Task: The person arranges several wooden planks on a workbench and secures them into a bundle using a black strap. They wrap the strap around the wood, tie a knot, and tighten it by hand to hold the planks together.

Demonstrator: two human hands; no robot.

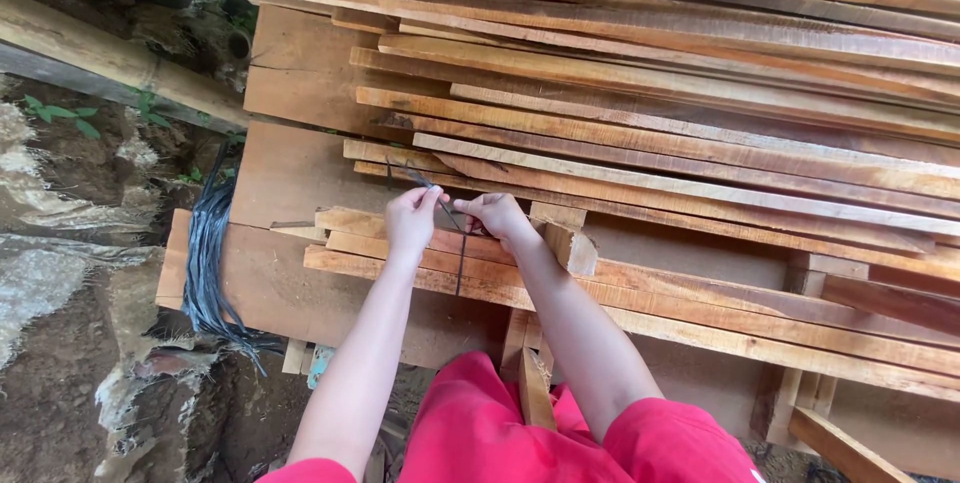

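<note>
Red clothing fills the bottom edge. A black strap bundle hangs at left. The left hand and right hand pinch a thin black strap over stacked wooden slats.

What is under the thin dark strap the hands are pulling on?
Under the thin dark strap, held by the left hand and right hand, lie rough reddish wooden planks. Its far end is hidden beneath them.

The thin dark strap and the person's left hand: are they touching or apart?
Touching. The head view shows the left hand pinching the thin dark strap at its fingertips, with no gap.
</note>
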